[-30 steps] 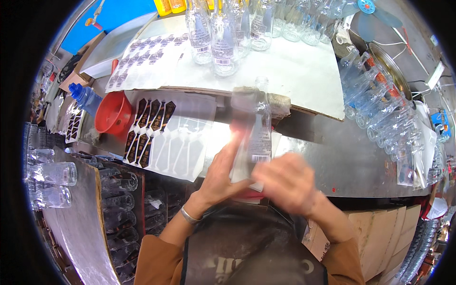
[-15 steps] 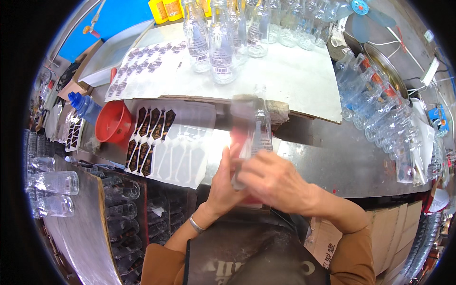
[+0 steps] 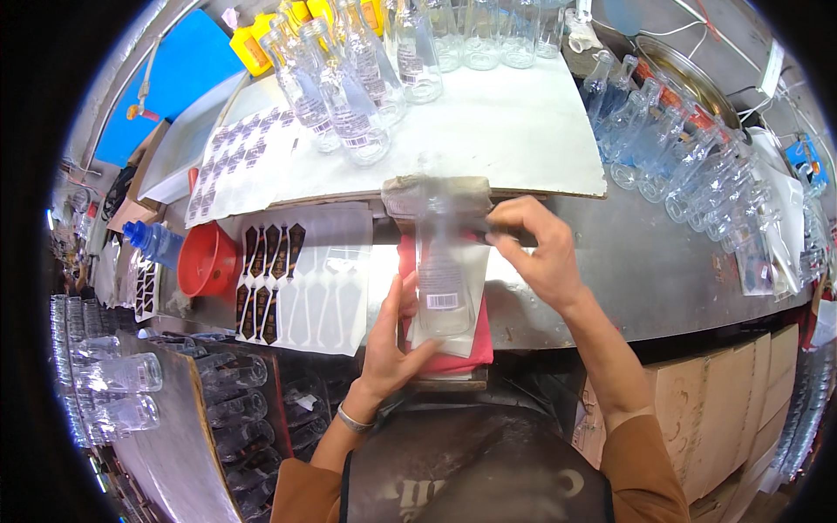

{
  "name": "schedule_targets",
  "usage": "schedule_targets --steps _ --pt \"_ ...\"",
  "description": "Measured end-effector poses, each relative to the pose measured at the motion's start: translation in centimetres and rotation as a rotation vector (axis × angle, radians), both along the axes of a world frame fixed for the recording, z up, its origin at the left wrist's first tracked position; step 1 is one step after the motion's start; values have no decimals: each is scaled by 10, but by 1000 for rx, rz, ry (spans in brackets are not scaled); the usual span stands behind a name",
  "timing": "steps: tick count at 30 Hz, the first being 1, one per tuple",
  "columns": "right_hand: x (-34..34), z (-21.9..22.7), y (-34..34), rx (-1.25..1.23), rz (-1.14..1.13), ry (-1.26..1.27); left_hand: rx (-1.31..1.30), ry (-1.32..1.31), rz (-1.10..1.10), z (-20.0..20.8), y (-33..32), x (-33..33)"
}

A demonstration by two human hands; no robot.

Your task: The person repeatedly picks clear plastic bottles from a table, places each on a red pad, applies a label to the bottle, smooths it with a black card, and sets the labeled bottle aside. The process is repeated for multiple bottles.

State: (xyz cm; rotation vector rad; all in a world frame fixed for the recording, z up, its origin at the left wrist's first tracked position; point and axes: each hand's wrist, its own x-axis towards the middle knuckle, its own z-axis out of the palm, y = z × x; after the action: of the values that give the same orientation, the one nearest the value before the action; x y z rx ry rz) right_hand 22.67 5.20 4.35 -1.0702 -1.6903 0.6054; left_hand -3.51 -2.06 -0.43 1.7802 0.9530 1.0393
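Bottle [image 3: 443,301]: one, clear and blurred; it appears to lie on the red cloth [image 3: 481,349], long axis running from the red cloth's near part to its far end, neck over one beige wrapped block [image 3: 475,193] there.
Reach: the bottle lies just right of the left hand [image 3: 388,349], which is nearer, and to the left of the right hand [image 3: 545,257].
Left hand grip: partly spread at the red cloth's left edge, fingers along the glass, thumb by the base; whether it presses cannot be told.
Right hand grip: right of the red cloth's far end, thumb and forefinger curled with a gap, a dark blur between; whether anything is held cannot be told.
Label sheet [image 3: 336,318]: one, left of the red cloth on the tabletop [image 3: 610,288]; black labels in two rows, too small to count surely.
Red bowl [image 3: 207,261]: one, farther left of the red cloth.
Printed bottles [image 3: 356,122]: four, beyond the red cloth on one white board [image 3: 488,131], with at least four more bottles [image 3: 481,39] behind.
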Motion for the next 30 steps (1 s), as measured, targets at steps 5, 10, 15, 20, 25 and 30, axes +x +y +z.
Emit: schedule_targets --steps 5,10,15,20,25,30 --pt "-4 -28 -83 20 318 36 19 22 24 -9 0 -4" --pt "-3 10 -49 -76 164 -151 62 90 86 6 -6 10" --pt "-27 49 7 215 95 -392 64 100 224 9 -14 21" --pt "-46 67 24 367 -75 -601 98 153 169 13 -12 16" --pt "-53 39 -28 282 435 -582 66 -147 208 6 2 -20" --pt "-18 45 7 317 -143 -368 106 -101 313 53 72 -4"
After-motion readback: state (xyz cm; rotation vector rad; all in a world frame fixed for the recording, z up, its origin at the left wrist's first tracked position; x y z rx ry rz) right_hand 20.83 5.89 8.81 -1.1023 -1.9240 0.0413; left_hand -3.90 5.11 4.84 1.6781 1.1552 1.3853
